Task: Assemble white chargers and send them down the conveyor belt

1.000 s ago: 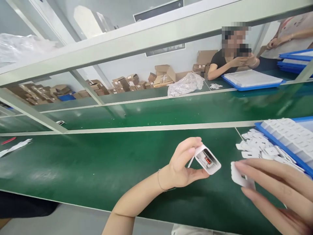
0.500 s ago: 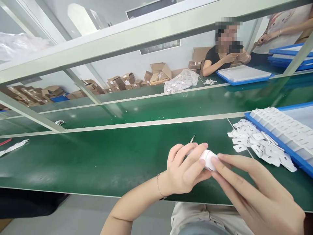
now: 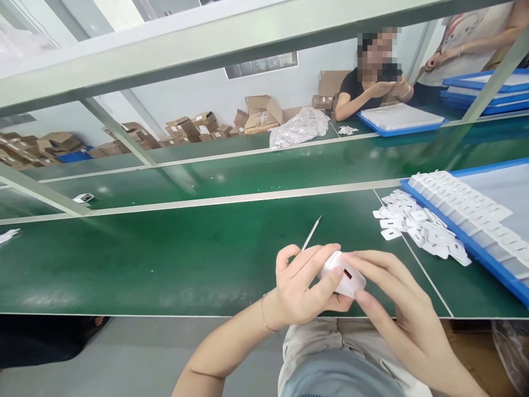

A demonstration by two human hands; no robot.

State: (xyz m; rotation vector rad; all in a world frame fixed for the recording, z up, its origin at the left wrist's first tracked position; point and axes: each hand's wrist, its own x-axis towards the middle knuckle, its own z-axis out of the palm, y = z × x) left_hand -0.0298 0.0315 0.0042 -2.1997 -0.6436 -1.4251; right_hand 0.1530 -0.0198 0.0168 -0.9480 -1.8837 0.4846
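A white USB charger (image 3: 344, 275) with a dark slot in its end face is between my hands, above the table's front edge. My left hand (image 3: 303, 286) is closed around its left side, thumb on the end face by the slot. From the right, the thumb and fingertips of my right hand (image 3: 407, 298) grip the charger's edges. A thin, pointed metal tool (image 3: 312, 231) shows just beyond my left fingers; its lower end is hidden behind them. To the right is a pile of flat white pieces with slots (image 3: 421, 225).
A blue tray (image 3: 487, 251) with rows of white parts (image 3: 467, 215) stands at the right. A pale rail (image 3: 231, 201) crosses the green table (image 3: 165, 264). Beyond it, a co-worker (image 3: 367, 91) sits behind another blue tray (image 3: 400, 132). Overhead runs a beam (image 3: 185, 52).
The charger has turned, so its slotted end face now shows. My right hand has shifted its grip and sits further back along the edges. The camera view has shifted slightly.
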